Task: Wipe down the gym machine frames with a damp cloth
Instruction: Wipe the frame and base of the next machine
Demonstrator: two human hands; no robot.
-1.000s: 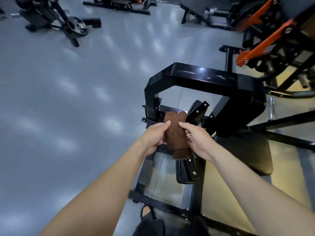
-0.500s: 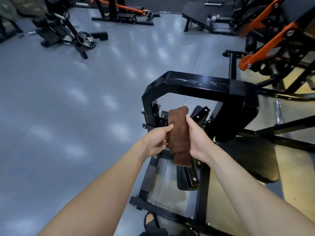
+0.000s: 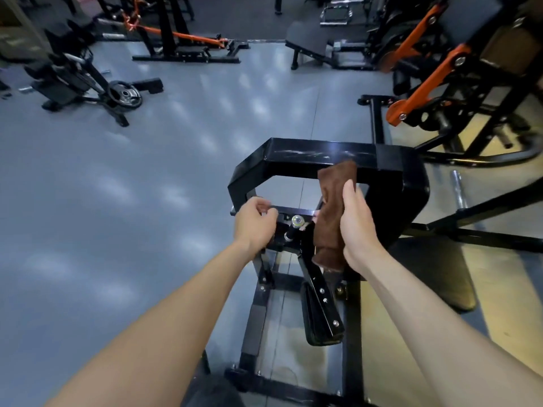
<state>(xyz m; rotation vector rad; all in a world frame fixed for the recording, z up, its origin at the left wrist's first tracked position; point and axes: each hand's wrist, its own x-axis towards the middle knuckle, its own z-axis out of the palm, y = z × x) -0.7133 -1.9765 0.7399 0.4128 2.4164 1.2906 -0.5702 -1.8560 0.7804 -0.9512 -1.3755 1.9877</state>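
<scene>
From the head camera, looking down: the right hand [image 3: 357,227] is holding the brown cloth [image 3: 332,212] folded long, fingers wrapped round its far side and thumb lying up its near edge. The top of the cloth is showing against the underside of the black frame bar [image 3: 320,155], though whether it is touching the bar or just hanging in front of it is not clear. The left hand [image 3: 254,223] is hanging with fingers loosely curled and holding nothing, just beside the small cross plate near the silver-capped pin [image 3: 297,221].

By my reading, the cloth is being readied and carried to the frame, with the wiping stroke itself not yet begun. The bar's top face is showing pale streaks, so the next move is calling for the cloth pressed flat on that face and drawn along its length, then round the angled corners.

Around the machine: a black footplate arm [image 3: 321,306] with bolts is jutting toward the camera below the hands, and a dark pad [image 3: 435,271] is sitting to the right. The pin and bolt heads are crowding the lower plate and could snag the cloth. Farther off, an orange-armed machine [image 3: 426,66] is standing to the right, and a weight plate [image 3: 125,94] is lying on the grey floor [image 3: 147,201] to the left.
</scene>
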